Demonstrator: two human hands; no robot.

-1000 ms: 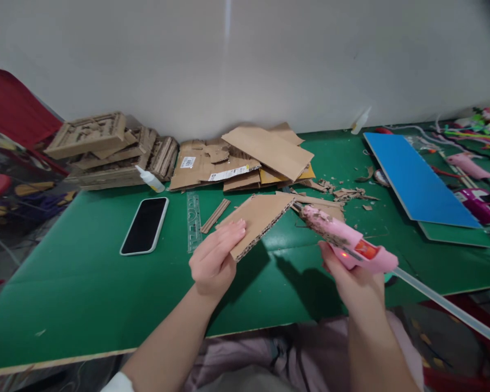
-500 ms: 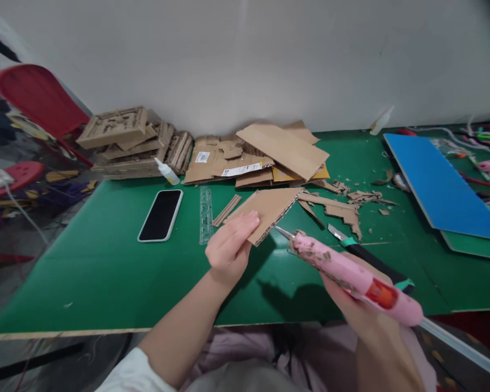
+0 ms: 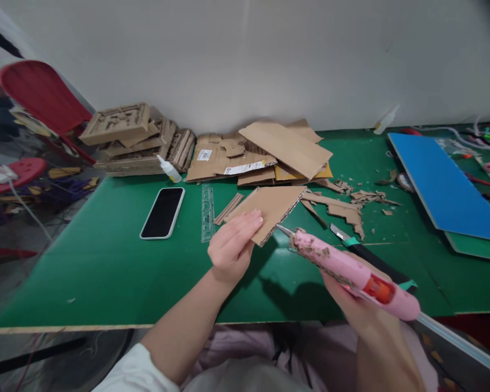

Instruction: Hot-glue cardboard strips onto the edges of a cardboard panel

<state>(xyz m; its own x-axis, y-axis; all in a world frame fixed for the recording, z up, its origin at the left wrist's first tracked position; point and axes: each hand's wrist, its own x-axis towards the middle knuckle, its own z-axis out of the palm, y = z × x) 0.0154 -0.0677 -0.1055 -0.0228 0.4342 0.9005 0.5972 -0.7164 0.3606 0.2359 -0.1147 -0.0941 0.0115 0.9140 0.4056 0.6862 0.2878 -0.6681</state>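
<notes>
The desk [image 3: 118, 288] has a green top with a pale, raw-looking front edge, and its back runs along a plain grey wall [image 3: 167, 60]. Over the middle of it, the left hand [image 3: 234, 239] is closed on a cardboard piece [image 3: 275, 207], held at a tilt with its corrugated edge facing right. The right hand [image 3: 351, 299] is wrapped around a pink glue gun [image 3: 343, 267], whose metal nozzle points at that edge; whether the tip touches cannot be told. A translucent glue stick [image 3: 459, 340] sticks out of the gun's rear.

Left of the hands lie a phone [image 3: 162, 213], a clear ruler [image 3: 208, 212] and narrow cardboard strips [image 3: 228, 208]. Against the wall stand a stack of cardboard frames [image 3: 122, 141], a white bottle [image 3: 169, 170] leaning in front of it, and a heap of flat cardboard sheets [image 3: 288, 149]. Torn scraps [image 3: 347, 209] lie to the right of the cardboard piece, with a utility knife [image 3: 371, 258] partly hidden behind the gun. Farther right, a blue board [image 3: 449, 188] overlaps a green one, and a second bottle [image 3: 386, 121] sits by the wall.

Beyond the desk's left end are a red chair [image 3: 44, 95], a red stool [image 3: 28, 171] bearing a white plug block, and, at the picture's edge, part of another person [image 3: 0, 120].
</notes>
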